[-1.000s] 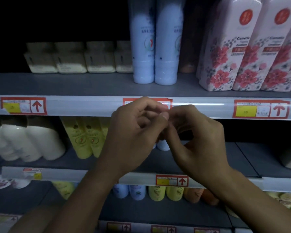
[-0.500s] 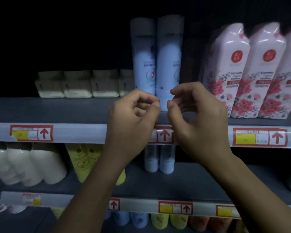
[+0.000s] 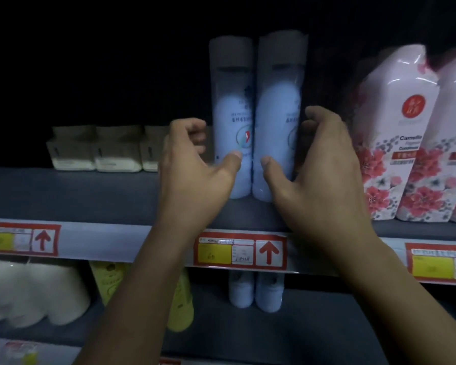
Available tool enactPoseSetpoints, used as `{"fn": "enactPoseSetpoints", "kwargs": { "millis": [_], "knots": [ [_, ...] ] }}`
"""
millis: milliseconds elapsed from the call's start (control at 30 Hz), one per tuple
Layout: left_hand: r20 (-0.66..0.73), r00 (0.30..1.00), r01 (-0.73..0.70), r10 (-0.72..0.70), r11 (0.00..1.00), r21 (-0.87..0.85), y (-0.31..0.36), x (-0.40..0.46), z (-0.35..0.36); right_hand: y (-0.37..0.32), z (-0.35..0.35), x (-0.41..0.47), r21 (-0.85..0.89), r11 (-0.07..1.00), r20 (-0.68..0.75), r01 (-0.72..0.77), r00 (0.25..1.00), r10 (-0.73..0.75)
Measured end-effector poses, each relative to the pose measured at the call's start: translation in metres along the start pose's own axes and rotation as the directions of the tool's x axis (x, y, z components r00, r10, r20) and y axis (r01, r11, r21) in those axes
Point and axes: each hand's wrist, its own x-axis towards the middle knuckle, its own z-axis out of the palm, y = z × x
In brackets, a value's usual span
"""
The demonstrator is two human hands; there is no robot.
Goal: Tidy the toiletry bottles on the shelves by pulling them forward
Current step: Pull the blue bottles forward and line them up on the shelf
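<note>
Two pale blue bottles [image 3: 256, 119] stand upright, touching, set back on the upper shelf [image 3: 95, 196]. Left hand [image 3: 195, 169] cups the pair at 9 o'clock, right hand [image 3: 319, 175] at 3 o'clock; thumbs rest on the fronts. Pink floral bottles [image 3: 395, 143] stand at 3 o'clock.

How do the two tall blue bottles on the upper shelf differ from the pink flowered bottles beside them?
The blue bottles are slim cylinders with grey caps; the pink flowered bottles are wider, angular and floral-printed. The left hand and right hand flank the blue pair; the pink ones are untouched. All stand upright on one shelf.
</note>
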Motion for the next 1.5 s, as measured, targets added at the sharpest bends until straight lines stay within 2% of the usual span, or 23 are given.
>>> {"fn": "enactPoseSetpoints", "kwargs": {
  "millis": [67, 167, 600, 733, 933, 1167, 1500],
  "knots": [
    [0.077, 0.995, 0.062, -0.063, 0.998, 0.021, -0.001, 0.005, 0.005, -0.001, 0.001, 0.003, 0.015, 0.998, 0.076, -0.058, 0.996, 0.057],
    [0.164, 0.978, 0.14, -0.131, 0.989, -0.04, -0.002, 0.007, 0.01, -0.002, 0.001, 0.005, 0.029, 0.993, 0.166, -0.118, 0.98, 0.112],
    [0.169, 0.973, 0.175, -0.156, 0.979, -0.1, -0.001, 0.003, 0.004, -0.002, -0.004, 0.0, 0.149, 0.975, 0.107, -0.165, 0.983, 0.15],
    [0.173, 0.973, 0.169, -0.152, 0.981, -0.094, -0.001, 0.004, 0.004, -0.001, -0.004, 0.0, 0.122, 0.98, 0.108, -0.156, 0.984, 0.143],
    [0.26, 0.953, 0.222, -0.154, 0.941, -0.255, 0.002, 0.001, -0.003, -0.001, -0.006, 0.001, 0.108, 0.981, 0.123, -0.159, 0.982, 0.145],
    [0.169, 0.985, 0.066, -0.041, 0.987, -0.145, 0.004, -0.003, 0.0, -0.003, -0.009, 0.0, 0.164, 0.973, 0.128, -0.166, 0.981, 0.145],
    [0.077, 0.991, -0.082, 0.107, 0.957, -0.277, 0.034, -0.02, -0.022, -0.017, -0.025, -0.01, 0.368, 0.927, 0.03, -0.069, 0.998, 0.063]
  ]
}}
